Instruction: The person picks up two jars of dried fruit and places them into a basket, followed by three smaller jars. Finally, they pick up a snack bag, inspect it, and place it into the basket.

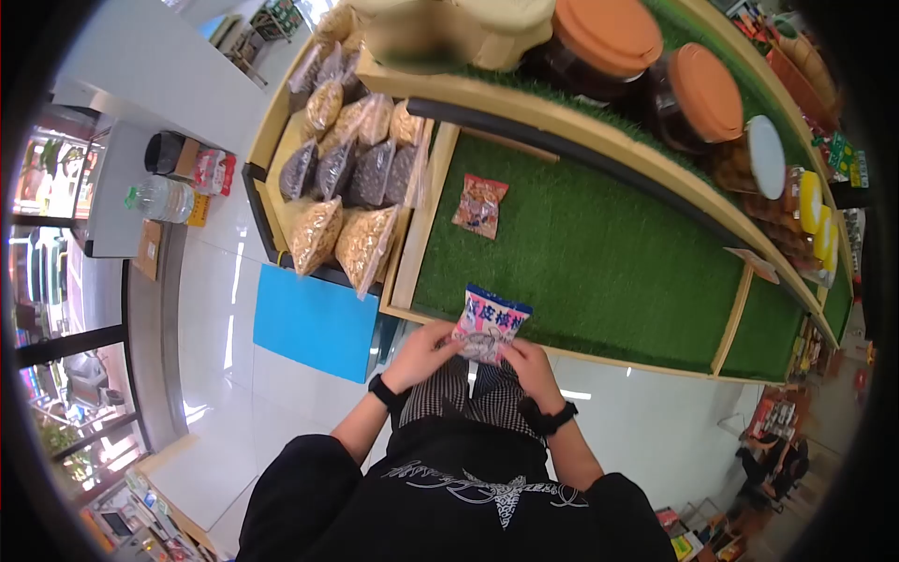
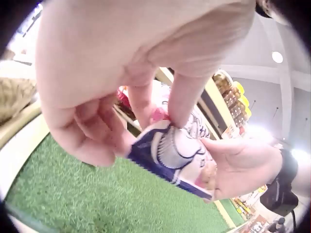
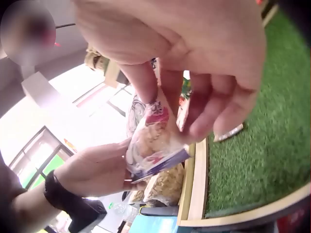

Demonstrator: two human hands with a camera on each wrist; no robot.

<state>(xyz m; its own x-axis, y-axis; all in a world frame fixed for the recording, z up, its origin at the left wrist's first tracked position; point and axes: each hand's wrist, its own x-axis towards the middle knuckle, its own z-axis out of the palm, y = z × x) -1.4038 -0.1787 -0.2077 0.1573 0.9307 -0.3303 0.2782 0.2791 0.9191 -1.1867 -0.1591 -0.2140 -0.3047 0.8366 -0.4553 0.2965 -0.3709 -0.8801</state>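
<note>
A small pink and white snack packet [image 1: 489, 328] with a dark blue top edge is held between both hands over the front rim of the green-lined display. The left hand [image 1: 427, 353] pinches its left side and the right hand [image 1: 533, 372] its lower right. In the left wrist view the left thumb and fingers grip the packet [image 2: 177, 155], with the right hand [image 2: 245, 162] at its far side. The right wrist view shows the right hand [image 3: 180, 58] pinching the packet [image 3: 154, 138], the left hand [image 3: 95, 170] opposite. A red packet [image 1: 481, 205] lies on the green turf.
Bags of nuts and dark seeds [image 1: 334, 173] fill the wooden compartment at left. Jars with orange lids [image 1: 704, 92] stand on the upper shelf. A blue panel [image 1: 316, 321] hangs below the left front corner. A wooden divider [image 1: 733, 323] crosses the turf at right.
</note>
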